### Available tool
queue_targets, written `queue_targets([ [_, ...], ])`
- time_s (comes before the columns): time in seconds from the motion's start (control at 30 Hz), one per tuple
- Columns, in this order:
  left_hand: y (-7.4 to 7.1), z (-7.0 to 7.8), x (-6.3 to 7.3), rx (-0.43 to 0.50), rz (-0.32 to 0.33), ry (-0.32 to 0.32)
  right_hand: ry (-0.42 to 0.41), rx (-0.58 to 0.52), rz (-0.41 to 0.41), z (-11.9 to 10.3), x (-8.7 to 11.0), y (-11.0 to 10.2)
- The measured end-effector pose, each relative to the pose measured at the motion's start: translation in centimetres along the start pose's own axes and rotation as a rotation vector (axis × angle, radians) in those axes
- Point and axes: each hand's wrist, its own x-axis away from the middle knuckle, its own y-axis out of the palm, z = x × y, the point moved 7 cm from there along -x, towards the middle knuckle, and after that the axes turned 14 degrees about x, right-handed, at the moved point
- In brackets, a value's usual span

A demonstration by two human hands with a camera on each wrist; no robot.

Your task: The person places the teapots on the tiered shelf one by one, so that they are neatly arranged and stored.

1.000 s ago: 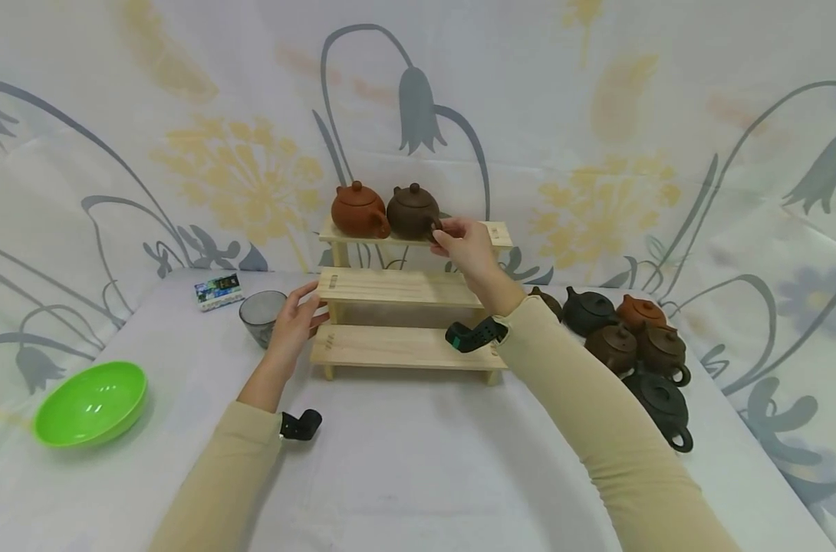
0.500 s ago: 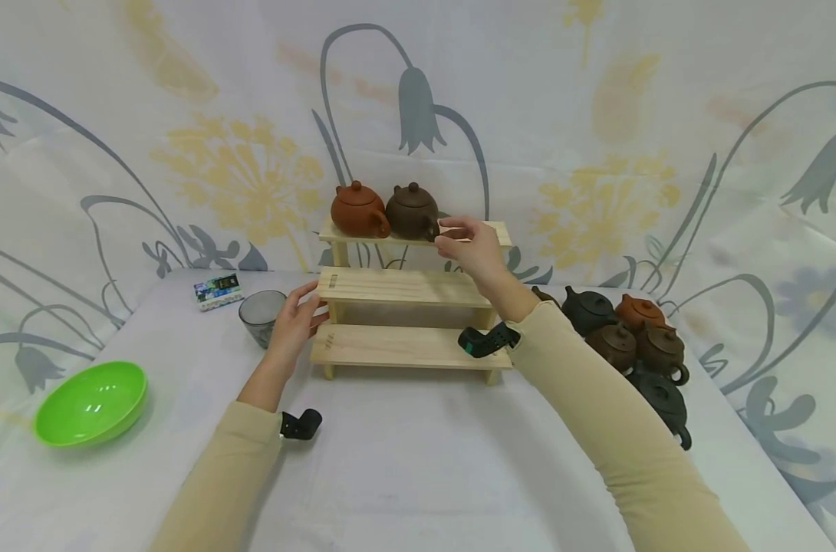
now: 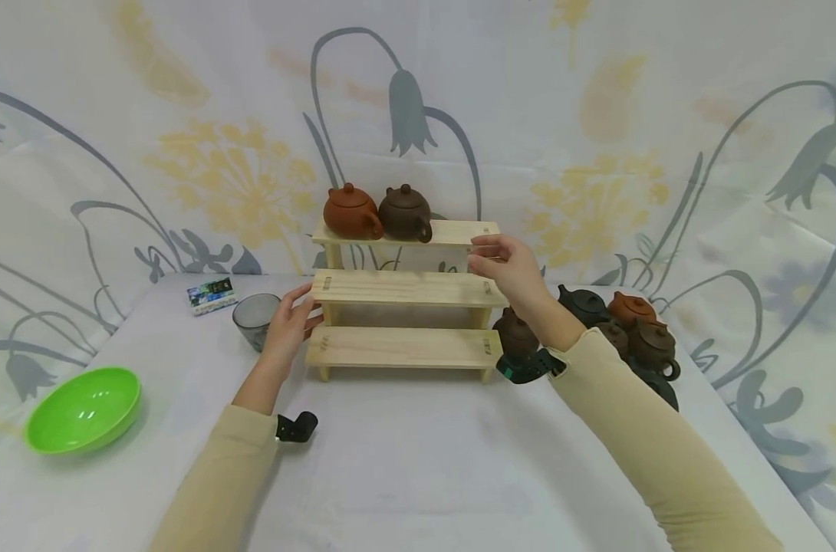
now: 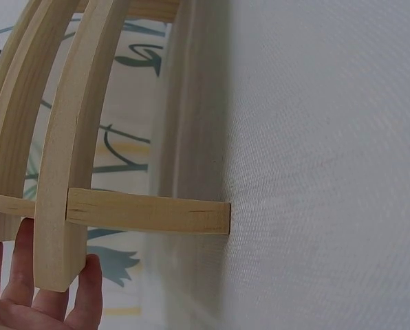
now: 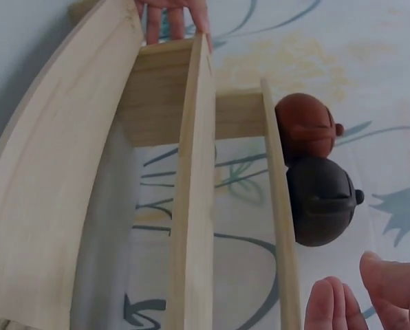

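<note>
A three-tier wooden stand stands on the white table. On its top tier sit a reddish-brown teapot and a dark brown teapot, side by side. My left hand rests against the stand's left end, and in the left wrist view its fingers reach around the board's end without curling tightly. Just right of the stand my right hand hovers with nothing in it, thumb and fingers apart. The right wrist view puts it near the dark brown teapot but not touching.
Several more teapots cluster on the table at the right, partly hidden by the right arm; one brown teapot is close to the stand. At the left are a grey glass cup, a small printed box and a green bowl.
My right hand has let go of the dark brown teapot's handle and moved right and down, away from the top tier. The left hand stays at the stand; the head view has shifted slightly.
</note>
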Motion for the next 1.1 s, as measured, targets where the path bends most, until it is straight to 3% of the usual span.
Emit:
queue_targets([
  [0.17, -0.2, -0.1, 0.0, -0.002, -0.002, 0.005, -0.005, 0.008, 0.004, 1.3, 1.2, -0.9],
  [0.43, -0.2, -0.1, 0.1, -0.023, -0.019, 0.016, 0.071, 0.046, 0.027, 3.9, 3.0, -2.1],
  [0.67, -0.2, -0.1, 0.0, -0.021, -0.029, 0.018, 0.068, 0.085, 0.039, 5.4, 4.1, -2.8],
  [1.1, 0.0, -0.1, 0.0, -0.021, -0.021, 0.006, 0.108, 0.052, 0.056, 8.0, 6.4, -3.3],
])
